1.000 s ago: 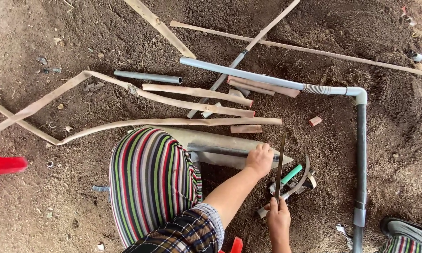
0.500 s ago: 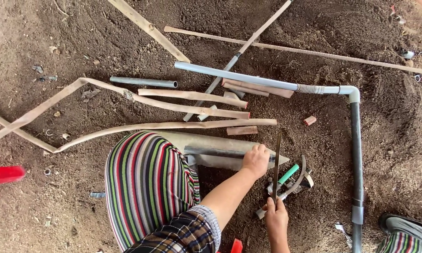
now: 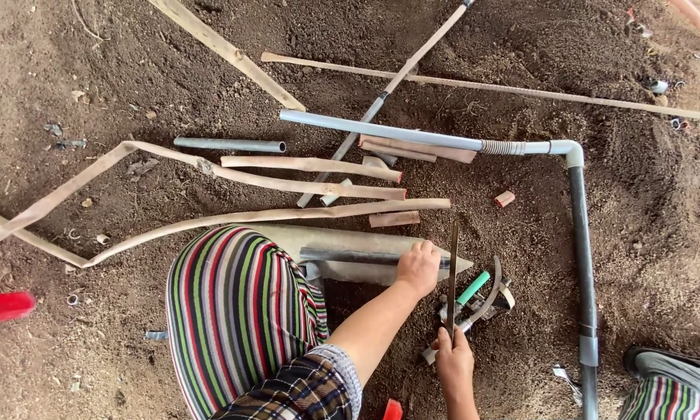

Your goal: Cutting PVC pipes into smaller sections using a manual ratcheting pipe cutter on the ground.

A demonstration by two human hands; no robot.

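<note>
Fingers of left hand (image 3: 418, 267) curled down over grey pipe (image 3: 350, 256), pressing it onto pale split sleeve (image 3: 342, 249) on dirt floor (image 3: 132, 70). Right hand (image 3: 453, 362) fingers wrapped round handle of hacksaw (image 3: 453, 276), blade upright just beside left hand. Green-handled tool (image 3: 474, 288) lies touching saw. Striped knee (image 3: 237, 311) left of pipe. Long elbowed pipe (image 3: 579, 233) well apart, right.
</note>
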